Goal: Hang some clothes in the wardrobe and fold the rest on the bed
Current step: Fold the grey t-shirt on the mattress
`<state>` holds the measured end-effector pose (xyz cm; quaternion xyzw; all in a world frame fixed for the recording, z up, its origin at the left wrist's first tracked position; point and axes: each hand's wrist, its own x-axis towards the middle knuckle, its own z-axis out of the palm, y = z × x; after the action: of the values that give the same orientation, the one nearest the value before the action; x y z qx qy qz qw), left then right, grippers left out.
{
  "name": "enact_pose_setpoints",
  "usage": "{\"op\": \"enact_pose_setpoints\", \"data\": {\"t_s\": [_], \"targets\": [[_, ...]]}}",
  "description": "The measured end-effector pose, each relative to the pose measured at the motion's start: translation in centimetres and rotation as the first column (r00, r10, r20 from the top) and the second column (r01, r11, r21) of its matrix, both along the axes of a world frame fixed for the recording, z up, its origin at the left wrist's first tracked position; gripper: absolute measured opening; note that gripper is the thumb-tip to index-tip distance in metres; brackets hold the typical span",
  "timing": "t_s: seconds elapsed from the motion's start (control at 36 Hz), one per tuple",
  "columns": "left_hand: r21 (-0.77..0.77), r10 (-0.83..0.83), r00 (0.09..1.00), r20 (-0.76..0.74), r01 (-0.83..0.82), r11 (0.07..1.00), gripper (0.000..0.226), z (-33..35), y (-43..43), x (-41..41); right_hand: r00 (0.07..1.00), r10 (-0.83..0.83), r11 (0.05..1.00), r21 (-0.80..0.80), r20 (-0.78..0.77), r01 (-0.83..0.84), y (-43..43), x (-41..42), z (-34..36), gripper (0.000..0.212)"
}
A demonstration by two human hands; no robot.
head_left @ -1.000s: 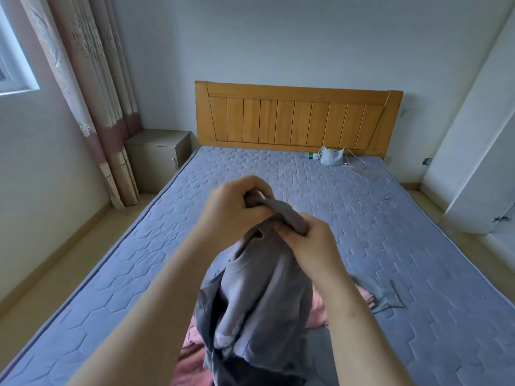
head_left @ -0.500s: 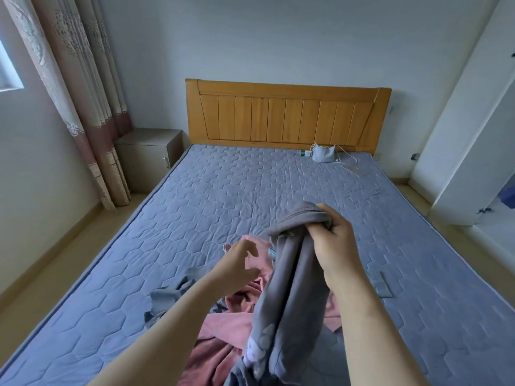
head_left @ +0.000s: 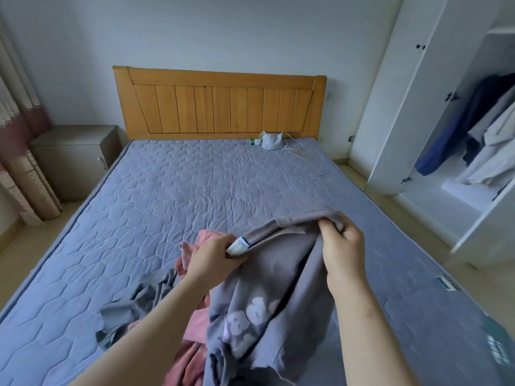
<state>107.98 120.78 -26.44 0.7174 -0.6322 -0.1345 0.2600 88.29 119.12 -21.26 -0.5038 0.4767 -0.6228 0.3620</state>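
I hold a grey-purple sweatshirt (head_left: 281, 277) with pale printed letters above the bed (head_left: 172, 196). My left hand (head_left: 211, 260) pinches its neckline by the white label. My right hand (head_left: 344, 246) grips the same neckline farther right, stretching it between the hands. The rest of the garment hangs down toward me. Under it on the mattress lie a pink garment (head_left: 192, 327) and a dark grey one (head_left: 139, 305), both crumpled. The open white wardrobe (head_left: 434, 112) stands at the right, with several clothes hanging inside (head_left: 485, 135).
A wooden headboard (head_left: 220, 103) closes the far end of the bed. Near it lie a small grey pouch (head_left: 271, 140), a white cable and a little bottle. A grey nightstand (head_left: 75, 154) and curtains (head_left: 19, 162) stand at the left. A floor strip separates bed and wardrobe.
My left hand let go, dropped, then took hold of the neckline by the label. The hands spread the sweatshirt apart. The view swung right, bringing the wardrobe in.
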Motion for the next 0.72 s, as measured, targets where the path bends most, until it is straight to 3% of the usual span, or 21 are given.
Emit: {"op": "enact_pose_setpoints", "data": {"t_s": [0.08, 0.14, 0.28, 0.36, 0.42, 0.61, 0.67, 0.72], "targets": [[-0.038, 0.060, 0.955, 0.289, -0.051, 0.998, 0.017, -0.7, 0.1, -0.2, 0.995, -0.102, 0.993, 0.051, -0.010, 0.102, 0.4, -2.1, -0.8, 0.035], [-0.085, 0.121, 0.931, 0.343, -0.098, 0.992, 0.018, -2.1, 0.1, -0.3, 0.980, -0.199, 0.977, 0.075, -0.006, 0.199, 0.9, -3.7, -1.3, 0.035], [-0.048, 0.291, 0.912, 0.289, -0.290, 0.956, 0.022, -3.9, -0.3, -1.3, 0.893, -0.347, 0.903, 0.157, -0.287, 0.401, 1.6, -7.9, -3.5, 0.029], [0.025, 0.349, 0.919, 0.181, -0.359, 0.933, 0.020, -3.2, -0.5, -2.5, 0.708, -0.298, 0.824, 0.202, -0.641, 0.529, 1.2, -10.8, -5.0, 0.034], [0.087, 0.369, 0.928, 0.052, -0.373, 0.924, 0.023, -2.8, -0.5, -3.5, 0.647, -0.217, 0.769, 0.281, -0.731, 0.575, 1.0, -12.5, -5.6, 0.034], [0.181, 0.494, 0.842, -0.216, -0.463, 0.868, 0.040, -1.3, -0.7, -10.1, 0.823, -0.112, 0.819, 0.418, -0.556, 0.394, -0.3, -16.9, -6.3, 0.030], [0.207, 0.521, 0.734, -0.436, -0.482, 0.851, 0.037, -1.1, -1.4, -12.6, 0.889, -0.124, 0.829, 0.446, -0.441, 0.337, -1.4, -18.8, -6.2, 0.024], [0.305, 0.531, 0.510, -0.676, -0.462, 0.833, 0.028, -0.7, -2.2, -15.4, 0.968, -0.130, 0.811, 0.538, -0.216, 0.229, -2.9, -21.1, -5.6, 0.014]]}}
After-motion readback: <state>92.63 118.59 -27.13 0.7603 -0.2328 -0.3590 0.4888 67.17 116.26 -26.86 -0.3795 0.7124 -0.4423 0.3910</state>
